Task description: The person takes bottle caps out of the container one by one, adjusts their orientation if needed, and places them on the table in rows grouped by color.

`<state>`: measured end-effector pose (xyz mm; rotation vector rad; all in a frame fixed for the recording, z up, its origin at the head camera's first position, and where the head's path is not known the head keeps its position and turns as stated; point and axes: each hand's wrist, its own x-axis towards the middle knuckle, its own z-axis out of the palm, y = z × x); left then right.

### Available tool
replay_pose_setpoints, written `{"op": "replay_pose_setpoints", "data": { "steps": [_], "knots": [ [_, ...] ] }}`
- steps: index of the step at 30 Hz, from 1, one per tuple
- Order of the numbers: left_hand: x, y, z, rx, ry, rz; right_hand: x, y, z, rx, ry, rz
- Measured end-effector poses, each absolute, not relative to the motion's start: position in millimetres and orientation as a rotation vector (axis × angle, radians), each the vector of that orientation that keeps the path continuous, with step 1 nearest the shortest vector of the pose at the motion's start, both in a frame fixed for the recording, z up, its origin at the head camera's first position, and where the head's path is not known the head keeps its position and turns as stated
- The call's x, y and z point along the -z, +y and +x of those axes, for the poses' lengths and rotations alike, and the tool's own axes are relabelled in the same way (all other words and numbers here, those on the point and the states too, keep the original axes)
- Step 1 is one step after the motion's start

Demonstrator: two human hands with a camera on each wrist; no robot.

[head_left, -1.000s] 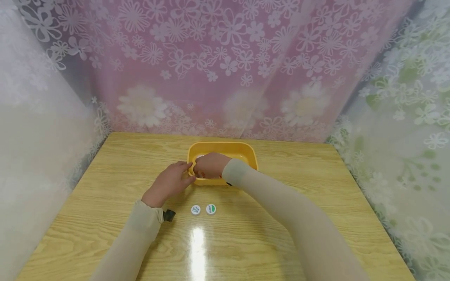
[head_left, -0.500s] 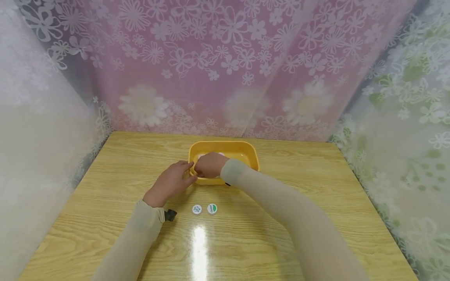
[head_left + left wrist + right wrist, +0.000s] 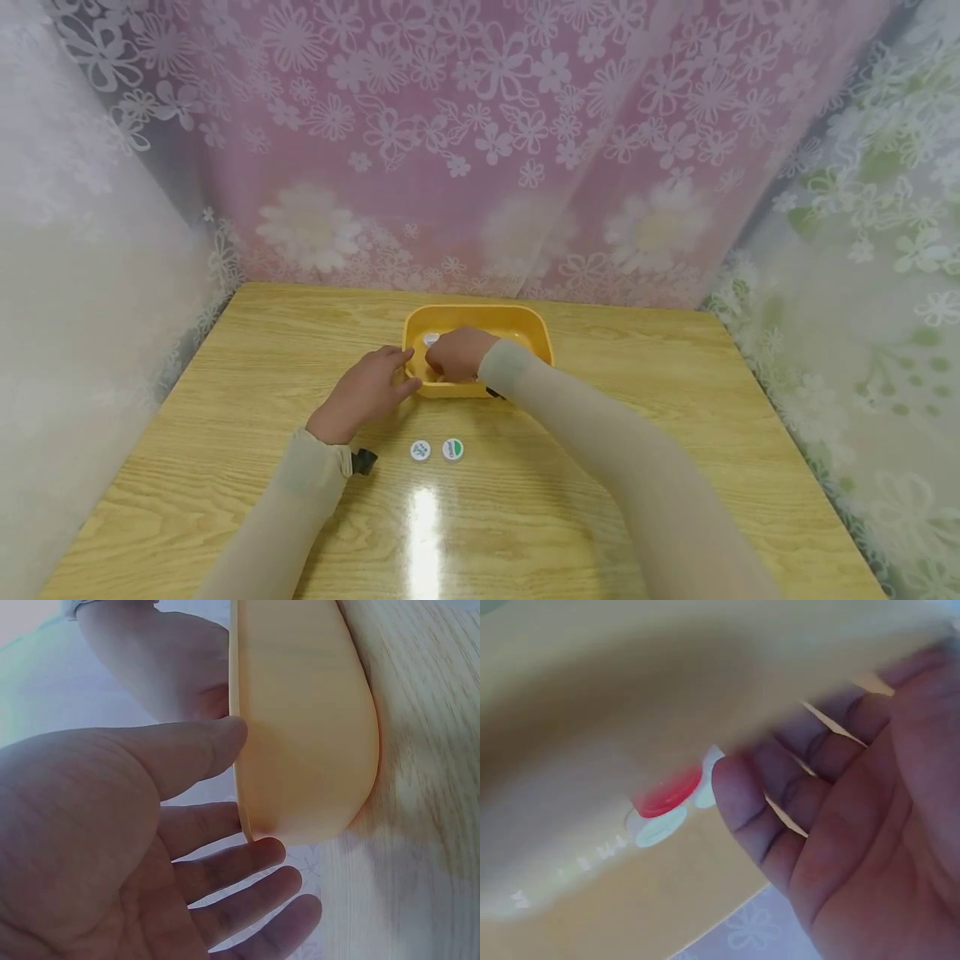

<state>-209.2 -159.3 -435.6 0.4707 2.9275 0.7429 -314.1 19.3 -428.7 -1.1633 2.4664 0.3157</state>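
Observation:
A yellow plastic bin (image 3: 517, 323) stands toward the back of the table. My left hand (image 3: 360, 396) is at its left end, the thumb (image 3: 225, 742) laid along the rim and the other fingers fairly straight, spread near the corner. Inside the bin is my right hand (image 3: 461, 354), reaching down with bent fingers. A white bottle cap (image 3: 431, 340) shows just beyond it. In the right wrist view a red cap (image 3: 667, 793) and a white cap (image 3: 660, 826) lie near one fingertip. The blurred bin wall hides the other fingertips, so I cannot tell whether they hold anything.
Two round white caps, one with a blue-green print (image 3: 420, 451) and one with a green patch (image 3: 453, 450), lie side by side in front of the bin. A pink flowered curtain (image 3: 480, 167) hangs behind the wood-grained table (image 3: 637, 375), with pale curtains at both sides.
My right hand has shifted slightly to the right inside the bin, and a white cap now shows beside it. The left hand stays at the bin's corner. Both caps on the table keep their places.

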Motion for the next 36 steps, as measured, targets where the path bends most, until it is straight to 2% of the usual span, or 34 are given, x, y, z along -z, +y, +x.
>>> {"op": "replay_pose_setpoints", "data": {
  "steps": [8, 13, 19, 24, 29, 36],
  "knots": [
    [434.7, -159.1, -208.1, -0.744, 2.937, 0.472, 428.7, 23.9, -313.0, -0.280, 2.513, -1.235],
    [434.6, -159.2, -207.8, -0.742, 2.930, 0.463, 404.9, 34.7, -312.2, -0.020, 2.564, -1.194],
    [434.3, -159.2, -209.1, -0.751, 2.936, 0.460, 372.5, 60.4, -300.5, 0.255, 2.755, -1.270],
    [436.5, -159.3, -211.9, -0.745, 2.919, 0.420, 364.1, 95.0, -275.0, 0.458, 2.908, -1.268],
    [438.5, -158.8, -213.1, -0.729, 2.946, 0.427, 373.8, 126.1, -237.2, 0.686, 3.003, -1.283],
    [438.1, -158.1, -214.9, -0.719, 2.965, 0.431, 397.5, 137.8, -202.3, 0.555, 3.013, -1.304]
  ]
}}
